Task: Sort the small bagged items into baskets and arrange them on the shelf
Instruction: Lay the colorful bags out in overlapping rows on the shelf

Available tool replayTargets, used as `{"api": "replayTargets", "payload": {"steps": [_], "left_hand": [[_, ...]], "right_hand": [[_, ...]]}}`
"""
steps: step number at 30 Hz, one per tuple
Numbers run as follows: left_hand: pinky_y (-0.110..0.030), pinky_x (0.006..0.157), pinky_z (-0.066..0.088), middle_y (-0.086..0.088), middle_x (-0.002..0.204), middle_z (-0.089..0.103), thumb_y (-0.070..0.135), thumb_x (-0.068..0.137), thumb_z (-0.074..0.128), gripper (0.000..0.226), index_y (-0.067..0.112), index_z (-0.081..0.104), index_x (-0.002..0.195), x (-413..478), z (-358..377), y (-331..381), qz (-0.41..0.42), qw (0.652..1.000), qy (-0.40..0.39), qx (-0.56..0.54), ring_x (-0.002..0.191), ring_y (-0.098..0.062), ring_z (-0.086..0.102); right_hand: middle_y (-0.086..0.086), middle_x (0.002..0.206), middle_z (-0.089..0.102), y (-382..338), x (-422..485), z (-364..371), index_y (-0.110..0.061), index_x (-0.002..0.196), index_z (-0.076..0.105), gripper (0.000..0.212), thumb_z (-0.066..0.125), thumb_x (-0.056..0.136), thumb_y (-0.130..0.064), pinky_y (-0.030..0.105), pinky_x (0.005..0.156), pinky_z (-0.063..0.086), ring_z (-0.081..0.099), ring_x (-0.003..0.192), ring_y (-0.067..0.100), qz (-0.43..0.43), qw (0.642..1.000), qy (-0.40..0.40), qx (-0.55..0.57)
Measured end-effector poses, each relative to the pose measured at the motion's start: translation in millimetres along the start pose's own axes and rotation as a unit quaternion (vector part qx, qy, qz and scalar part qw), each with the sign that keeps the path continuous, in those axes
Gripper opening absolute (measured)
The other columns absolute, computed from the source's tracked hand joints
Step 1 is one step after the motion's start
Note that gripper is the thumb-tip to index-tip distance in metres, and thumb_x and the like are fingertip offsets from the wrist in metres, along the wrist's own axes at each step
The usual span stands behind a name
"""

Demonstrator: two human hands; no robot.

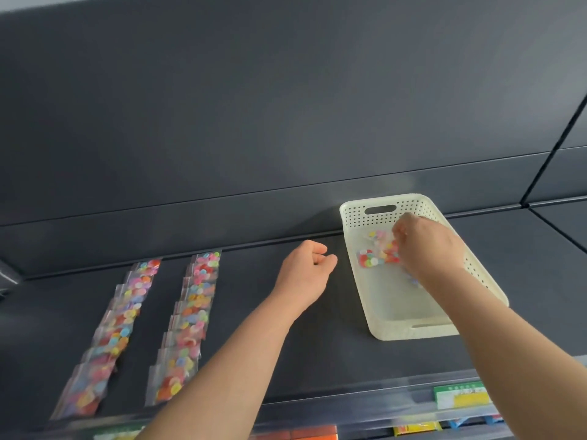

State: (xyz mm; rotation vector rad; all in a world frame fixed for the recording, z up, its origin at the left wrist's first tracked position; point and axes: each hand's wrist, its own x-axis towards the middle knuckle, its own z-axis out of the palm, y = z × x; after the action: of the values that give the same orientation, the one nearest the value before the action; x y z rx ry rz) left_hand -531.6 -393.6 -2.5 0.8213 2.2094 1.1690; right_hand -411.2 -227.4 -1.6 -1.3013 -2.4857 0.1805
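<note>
Two bare forearms reach up from the bottom edge of the frame over the shelf (317, 350), a dark flat surface whose front rail at the lower right carries a green and yellow price label (460, 396).

At centre frame the left hand (305, 271) hangs above the bare shelf, fingers loosely curled toward the palm with the thumb beside them. It holds nothing.

Right of centre, the right hand (428, 246) is inside the cream basket (355, 217), a perforated plastic tray with a slot handle in its far wall, standing on the shelf near the back panel. The fingers are bent downward and pinch a clear bag (390, 249) of coloured buttons at the far half of the basket; motion blur hides the fingertips. A second button bag (368, 258) lies on the basket floor just left of it. The near half of the basket floor shows bare.

At the lower left, two rows of overlapping button bags lie on the shelf, running from front to back: the left row (117, 328) and the right row (187, 319), apart from each other and well apart from the basket.
</note>
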Motion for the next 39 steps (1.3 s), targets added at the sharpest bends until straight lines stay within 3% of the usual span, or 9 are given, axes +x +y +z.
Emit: {"api": "replayTargets", "payload": {"steps": [5,9,14,17,25,30,33,36,39], "left_hand": [[-0.029,0.077,0.054,0.009,0.108,0.064,0.033,0.097,0.054,0.021,0.022,0.059,0.114,-3,-11,-3,0.015,0.996,0.022,-0.084,0.083,-0.008,0.066],[-0.027,0.073,0.053,0.005,0.104,0.069,0.04,0.097,0.054,0.021,0.024,0.064,0.107,-6,-29,-10,-0.031,0.974,0.011,-0.226,0.091,-0.01,0.065],[-0.022,0.064,0.051,0.003,0.081,0.068,0.021,0.095,0.061,0.01,0.018,0.07,0.1,-10,-47,-38,-0.074,0.978,0.028,-0.193,0.074,-0.008,0.061],[-0.024,0.064,0.05,0.002,0.076,0.064,0.018,0.096,0.058,0.011,0.017,0.068,0.096,-7,-53,-52,-0.106,0.972,0.077,-0.193,0.07,-0.008,0.059],[-0.039,0.075,0.059,0.001,0.076,0.069,0.022,0.093,0.055,0.015,0.022,0.064,0.082,24,-63,-82,-0.129,0.978,0.155,-0.044,0.079,-0.019,0.067],[-0.028,0.062,0.05,0.0,0.087,0.071,0.026,0.096,0.055,0.014,0.021,0.065,0.087,56,-75,-98,-0.121,0.974,0.173,0.079,0.082,-0.019,0.066],[-0.031,0.064,0.053,-0.001,0.096,0.071,0.026,0.097,0.056,0.012,0.017,0.065,0.098,64,-79,-103,-0.114,0.97,0.158,0.148,0.089,-0.02,0.066],[-0.03,0.067,0.048,0.0,0.118,0.062,0.025,0.096,0.058,0.028,0.018,0.055,0.123,58,-84,-98,-0.055,0.945,0.152,0.285,0.104,-0.022,0.062],[-0.034,0.085,0.049,0.001,0.129,0.053,0.02,0.098,0.052,0.035,0.024,0.053,0.133,47,-80,-99,0.085,0.918,0.094,0.377,0.114,-0.022,0.051]], "right_hand": [[-0.006,0.078,0.068,-56,-15,-34,-0.025,0.094,0.057,0.01,0.048,0.094,-0.019,0.032,0.06,0.045,0.061,0.069,0.022,-0.072,0.978,0.051,0.187],[-0.007,0.077,0.069,-89,-31,-29,-0.029,0.086,0.063,0.011,0.056,0.089,-0.021,0.026,0.063,0.049,0.062,0.065,0.011,-0.103,0.95,-0.112,0.274],[0.002,0.084,0.071,-101,-43,9,-0.02,0.1,0.065,0.012,0.062,0.088,-0.018,0.037,0.08,0.057,0.065,0.072,0.018,-0.002,0.877,-0.215,0.43],[0.009,0.086,0.07,-107,-50,28,-0.014,0.113,0.06,0.029,0.066,0.085,-0.008,0.031,0.079,0.059,0.065,0.074,0.017,0.065,0.823,-0.265,0.498],[-0.004,0.079,0.073,-135,-36,73,-0.022,0.105,0.064,0.028,0.072,0.079,-0.015,0.035,0.077,0.059,0.07,0.072,0.011,0.088,0.878,-0.194,0.429],[-0.004,0.086,0.07,-160,-13,93,-0.019,0.112,0.064,0.028,0.067,0.084,-0.016,0.018,0.064,0.045,0.063,0.079,0.009,0.056,0.906,-0.181,0.378],[-0.003,0.102,0.069,-161,-12,99,-0.018,0.117,0.062,0.033,0.065,0.084,-0.013,0.021,0.077,0.045,0.061,0.09,0.01,0.024,0.934,-0.184,0.305],[-0.006,0.12,0.063,-154,-21,96,-0.025,0.123,0.06,0.037,0.061,0.087,-0.019,0.03,0.088,0.048,0.056,0.112,0.016,-0.04,0.978,-0.147,0.143],[-0.008,0.13,0.057,-150,-29,90,-0.03,0.128,0.057,0.036,0.057,0.092,-0.031,0.032,0.09,0.044,0.049,0.119,0.017,-0.104,0.985,-0.137,0.018]]}}
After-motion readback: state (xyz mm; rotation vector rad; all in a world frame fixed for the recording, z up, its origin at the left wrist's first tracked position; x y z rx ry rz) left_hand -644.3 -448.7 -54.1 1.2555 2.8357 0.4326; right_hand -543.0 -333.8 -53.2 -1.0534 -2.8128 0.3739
